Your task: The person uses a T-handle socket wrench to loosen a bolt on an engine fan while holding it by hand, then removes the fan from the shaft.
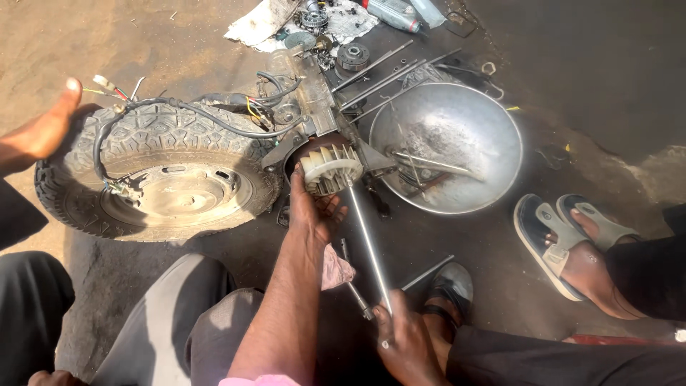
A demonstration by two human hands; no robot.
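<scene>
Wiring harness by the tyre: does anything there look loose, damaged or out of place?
Yes. The wiring harness is draped loose over the tyre, its coloured wire ends bare and unplugged. Nothing looks spilled. The left hand is at the white fan; the right hand grips the long wrench.

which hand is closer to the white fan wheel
Left. The left hand touches the white fan wheel from below; the right hand grips the long metal rod's far end.
</scene>
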